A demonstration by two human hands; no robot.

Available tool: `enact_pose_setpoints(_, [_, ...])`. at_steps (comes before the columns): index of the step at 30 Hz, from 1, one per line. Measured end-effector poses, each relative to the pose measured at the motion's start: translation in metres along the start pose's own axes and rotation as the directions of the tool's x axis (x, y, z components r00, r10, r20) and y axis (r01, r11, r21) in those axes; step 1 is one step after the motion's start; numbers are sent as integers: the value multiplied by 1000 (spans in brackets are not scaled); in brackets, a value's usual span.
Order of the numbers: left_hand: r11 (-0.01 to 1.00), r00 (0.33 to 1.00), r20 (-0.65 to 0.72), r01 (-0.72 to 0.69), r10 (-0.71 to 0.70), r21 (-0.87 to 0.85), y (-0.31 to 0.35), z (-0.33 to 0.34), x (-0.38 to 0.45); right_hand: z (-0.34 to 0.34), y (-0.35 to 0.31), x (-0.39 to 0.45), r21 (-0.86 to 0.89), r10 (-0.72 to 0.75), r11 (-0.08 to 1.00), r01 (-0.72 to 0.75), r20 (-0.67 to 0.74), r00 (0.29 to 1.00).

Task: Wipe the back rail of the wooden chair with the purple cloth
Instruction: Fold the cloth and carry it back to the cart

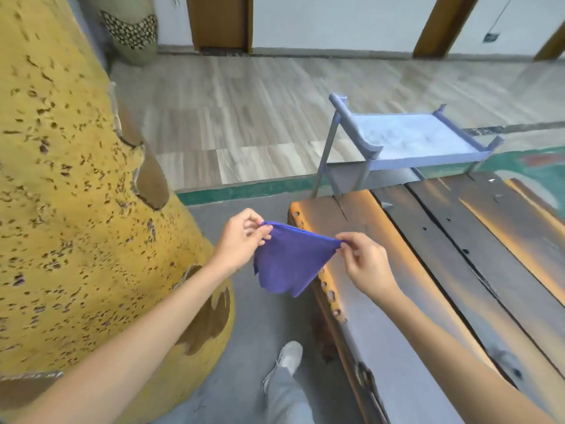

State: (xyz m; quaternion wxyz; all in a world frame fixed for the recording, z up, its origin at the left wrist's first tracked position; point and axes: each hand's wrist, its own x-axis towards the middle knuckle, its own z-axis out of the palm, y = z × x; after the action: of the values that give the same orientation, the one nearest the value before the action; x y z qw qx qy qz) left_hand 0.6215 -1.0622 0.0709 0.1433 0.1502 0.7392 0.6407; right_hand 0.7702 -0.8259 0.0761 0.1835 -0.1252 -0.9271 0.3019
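Both hands are pinching the cloth [290,258] at frame centre: left hand [241,237] gripping its left corner, right hand [365,261] its right. The chair [397,139] is standing upper right, well apart.

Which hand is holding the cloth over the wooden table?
The right hand. It pinches the purple cloth's corner above the table edge, while the left hand holds its corner over the grey floor.

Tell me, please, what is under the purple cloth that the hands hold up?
Under the purple cloth, held by left hand and right hand, lie grey floor and the wooden table edge with its holes. The part directly behind the cloth is covered.
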Motion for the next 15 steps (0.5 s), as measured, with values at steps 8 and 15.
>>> enact_pose_setpoints(8, [998,997,-67,-47,50,36,25,47,201,12,70,165,151,113,983,-100,-81,990])
enact_pose_setpoints(15, [993,992,-111,-43,55,110,26,74,310,27,123,282,309,265,915,-258,22,964])
